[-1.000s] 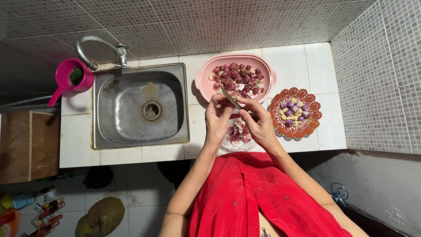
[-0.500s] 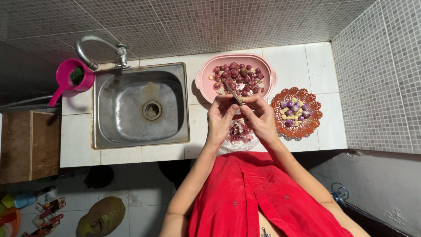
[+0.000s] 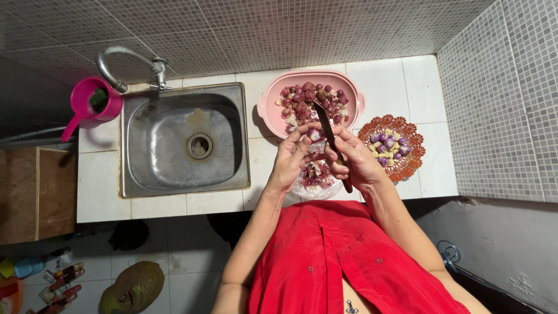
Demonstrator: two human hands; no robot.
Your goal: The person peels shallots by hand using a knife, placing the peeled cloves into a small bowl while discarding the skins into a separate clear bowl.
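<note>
My left hand [image 3: 292, 158] pinches a small purple shallot [image 3: 314, 135] at its fingertips. My right hand [image 3: 356, 160] grips a dark-bladed knife [image 3: 328, 132], the blade laid against the shallot and pointing away toward the pink tub [image 3: 271, 96] full of unpeeled shallots. Both hands are held over a clear plastic bag of peelings [image 3: 317, 177] on the white tiled counter. To the right, an orange openwork basket [image 3: 410, 159] holds several peeled shallots and garlic cloves.
A steel sink [image 3: 183, 139] with a curved tap [image 3: 125, 61] lies to the left. A pink jug [image 3: 90, 104] stands at the far left corner. Grey tiled walls close the back and right. A wooden board [image 3: 35, 195] sits far left.
The knife blade has swung from lying flat near the tub to pointing up against the shallot. Both hands have lifted slightly toward the tub.
</note>
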